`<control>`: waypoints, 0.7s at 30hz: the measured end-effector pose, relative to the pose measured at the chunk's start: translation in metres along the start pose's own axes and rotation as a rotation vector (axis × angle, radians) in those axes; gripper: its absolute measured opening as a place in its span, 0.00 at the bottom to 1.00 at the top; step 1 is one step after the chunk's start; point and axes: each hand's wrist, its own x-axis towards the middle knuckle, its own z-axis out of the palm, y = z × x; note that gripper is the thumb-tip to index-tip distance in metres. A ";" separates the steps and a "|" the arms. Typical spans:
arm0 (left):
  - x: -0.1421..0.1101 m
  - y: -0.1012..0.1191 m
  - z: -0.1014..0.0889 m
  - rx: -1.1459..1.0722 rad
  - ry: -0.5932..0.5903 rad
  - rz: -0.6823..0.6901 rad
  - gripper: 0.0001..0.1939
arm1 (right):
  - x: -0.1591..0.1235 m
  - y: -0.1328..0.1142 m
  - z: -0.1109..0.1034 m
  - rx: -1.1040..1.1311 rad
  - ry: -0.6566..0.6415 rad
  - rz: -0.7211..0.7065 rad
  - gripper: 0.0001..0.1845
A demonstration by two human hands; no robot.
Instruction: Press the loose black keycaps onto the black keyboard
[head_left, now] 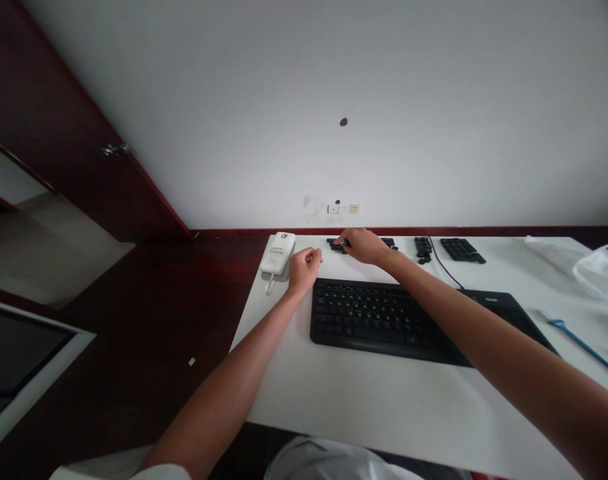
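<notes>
Black keys (388, 242) run left-to-right beneath your right hand (364, 245), nearer than your curled left hand (305, 269); I cannot tell either grip.

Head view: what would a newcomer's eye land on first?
Probably the black keyboard across the white table, partly hidden under the right arm. Then the hands: the right at black keys strung along the far edge, the left loosely curled beside a white device at the table's left side.
</notes>
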 end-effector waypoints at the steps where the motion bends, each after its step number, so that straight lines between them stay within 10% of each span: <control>1: 0.000 0.000 0.000 -0.002 -0.003 0.002 0.22 | 0.001 0.000 0.001 -0.004 -0.001 -0.004 0.25; 21: 0.000 -0.005 0.003 -0.082 -0.010 0.015 0.22 | -0.032 -0.019 0.010 -0.064 -0.064 -0.086 0.22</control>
